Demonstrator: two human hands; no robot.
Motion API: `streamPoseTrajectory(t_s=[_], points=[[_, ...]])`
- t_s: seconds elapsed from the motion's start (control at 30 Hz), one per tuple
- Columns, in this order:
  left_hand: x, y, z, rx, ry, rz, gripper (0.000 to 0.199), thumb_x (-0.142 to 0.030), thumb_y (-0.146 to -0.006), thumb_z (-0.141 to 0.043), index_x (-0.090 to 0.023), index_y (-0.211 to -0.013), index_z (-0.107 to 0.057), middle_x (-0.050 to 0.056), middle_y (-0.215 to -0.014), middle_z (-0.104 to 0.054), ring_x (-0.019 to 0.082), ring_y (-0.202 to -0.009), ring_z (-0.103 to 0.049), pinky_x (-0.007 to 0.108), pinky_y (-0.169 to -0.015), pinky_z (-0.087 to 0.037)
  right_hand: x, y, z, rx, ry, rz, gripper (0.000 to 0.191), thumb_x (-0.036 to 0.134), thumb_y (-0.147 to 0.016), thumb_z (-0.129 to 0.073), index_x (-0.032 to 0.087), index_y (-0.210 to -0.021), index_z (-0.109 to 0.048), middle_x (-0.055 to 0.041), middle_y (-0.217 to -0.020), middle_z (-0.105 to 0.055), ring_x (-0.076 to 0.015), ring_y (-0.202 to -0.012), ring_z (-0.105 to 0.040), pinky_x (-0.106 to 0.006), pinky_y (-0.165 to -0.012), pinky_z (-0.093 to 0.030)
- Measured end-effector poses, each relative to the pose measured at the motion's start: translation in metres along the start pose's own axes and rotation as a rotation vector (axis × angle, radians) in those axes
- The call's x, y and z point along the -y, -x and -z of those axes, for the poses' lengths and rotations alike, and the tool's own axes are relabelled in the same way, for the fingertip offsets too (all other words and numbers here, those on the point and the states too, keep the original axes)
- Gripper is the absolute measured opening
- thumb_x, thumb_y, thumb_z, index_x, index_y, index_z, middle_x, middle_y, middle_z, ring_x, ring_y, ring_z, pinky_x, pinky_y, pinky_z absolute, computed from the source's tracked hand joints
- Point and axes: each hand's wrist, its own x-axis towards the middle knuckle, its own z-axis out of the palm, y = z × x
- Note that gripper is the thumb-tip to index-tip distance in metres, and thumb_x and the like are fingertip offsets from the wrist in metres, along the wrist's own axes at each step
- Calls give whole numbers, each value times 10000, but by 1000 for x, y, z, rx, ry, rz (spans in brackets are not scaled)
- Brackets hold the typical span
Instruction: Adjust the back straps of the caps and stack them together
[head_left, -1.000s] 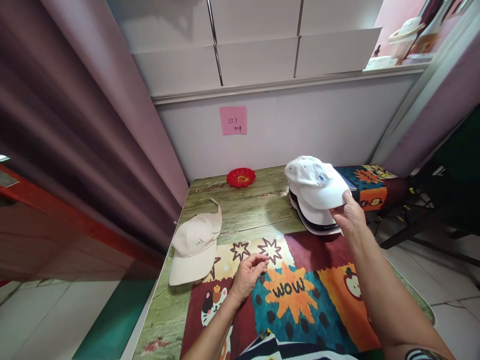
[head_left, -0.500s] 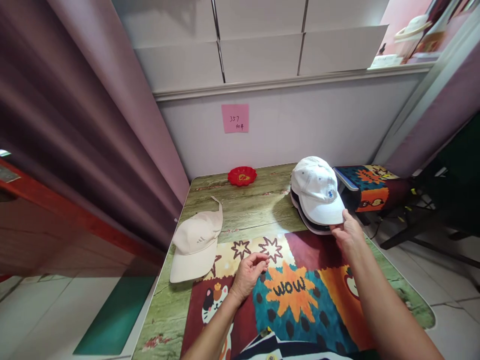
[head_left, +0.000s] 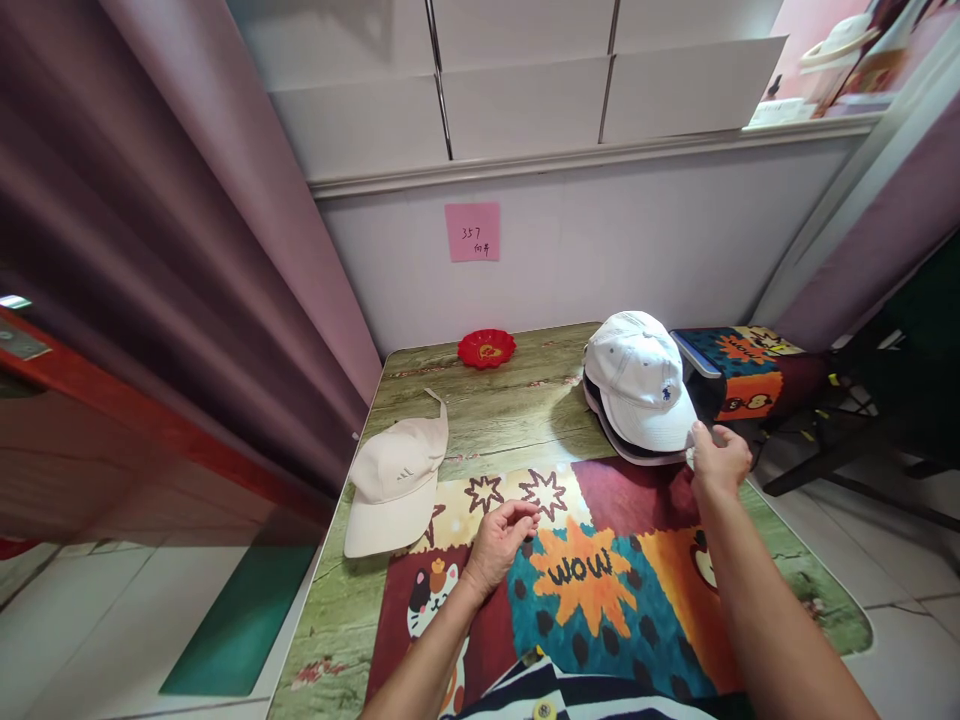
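A white baseball cap with a small blue emblem sits on top of darker and pale caps stacked at the table's right side. At the edge of its brim is my right hand, thumb beside the brim and fingers bent loosely away from it; whether the thumb touches cannot be made out. My left hand rests on the patterned mat, empty, its fingers loosely curved. To its left lies a cream baseball cap with a small dark logo, its brim toward me and its back strap sticking up.
A red scalloped dish stands near the back edge of the wood-patterned table. A pink note is stuck to the wall behind. Beyond the right edge is a stool with a patterned cover. A curtain hangs at left.
My right hand's fingers have come off the white cap's brim and moved slightly right. The white cap stays on the stack. My left hand keeps its place on the mat.
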Motion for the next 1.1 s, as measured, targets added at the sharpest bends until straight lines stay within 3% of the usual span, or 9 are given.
streamPoseTrajectory(t_s=[0.1,0.17,0.27,0.37,0.57,0.77,0.9,1.0,1.1], points=[[-1,0,-1,1,-9,-2,292,-414,-842,-718,-163,-986,-759,90,-955,-752,182,-821,-688,320,-822,-565,17,11,-6,-119,348,449,732,462,-742,-767,119,-1345,-532,-248,-1527,-427,-385,-1457,-356,-610,-1203,-260],[-1,0,-1,-1,-15,-3,292,-416,-837,-721,-165,-980,-761,89,-951,-751,183,-818,-690,323,-822,-570,24,19,-18,-57,500,617,905,620,-764,-712,97,-1454,-448,-275,-1569,-374,-403,-1478,-320,-624,-1195,-231],[0,1,-2,-9,-17,-10,297,-422,-835,-717,-167,-981,-758,84,-949,-750,184,-827,-696,331,-830,-578,23,24,-39,49,674,621,1141,809,-712,-629,54,-1519,-345,-321,-1533,-402,-449,-1448,-339,-667,-1165,-221],[2,1,-2,-13,-16,-13,299,-421,-838,-709,-169,-992,-753,80,-959,-752,187,-854,-703,332,-838,-583,9,21,-51,103,821,565,1289,857,-632,-647,28,-1544,-270,-347,-1515,-400,-483,-1419,-353,-677,-1140,-252],[5,1,-2,-7,-25,-13,285,-399,-839,-706,-163,-994,-750,82,-937,-761,176,-845,-702,312,-817,-579,-11,11,-48,132,867,570,1300,820,-605,-700,36,-1541,-254,-339,-1498,-409,-487,-1383,-397,-631,-1111,-341],[7,3,-6,-16,-24,-22,296,-404,-817,-718,-158,-980,-751,76,-924,-752,163,-800,-693,309,-797,-575,-11,18,-41,77,822,584,1312,827,-641,-678,-8,-1554,-242,-394,-1521,-358,-523,-1414,-345,-689,-1122,-286],[7,4,-8,-31,-47,-31,287,-396,-803,-714,-155,-952,-754,68,-891,-752,148,-741,-681,300,-765,-566,-1,49,-42,-30,705,865,1208,730,-755,-690,28,-1596,-181,-354,-1609,-240,-502,-1513,-185,-740,-1168,-143],[7,5,-11,-37,-60,-37,291,-401,-788,-713,-160,-943,-760,74,-880,-759,167,-728,-694,323,-756,-572,1,94,-55,211,557,1112,925,567,-893,-638,128,-1599,-233,-243,-1625,-307,-387,-1533,-235,-648,-1215,-205],[2,6,-10,-23,-70,-48,294,-427,-794,-701,-180,-940,-765,81,-857,-758,208,-702,-708,382,-739,-588,-15,144,-77,631,356,1028,668,519,-947,-552,170,-1502,-422,-182,-1542,-465,-314,-1449,-418,-556,-1186,-357]])
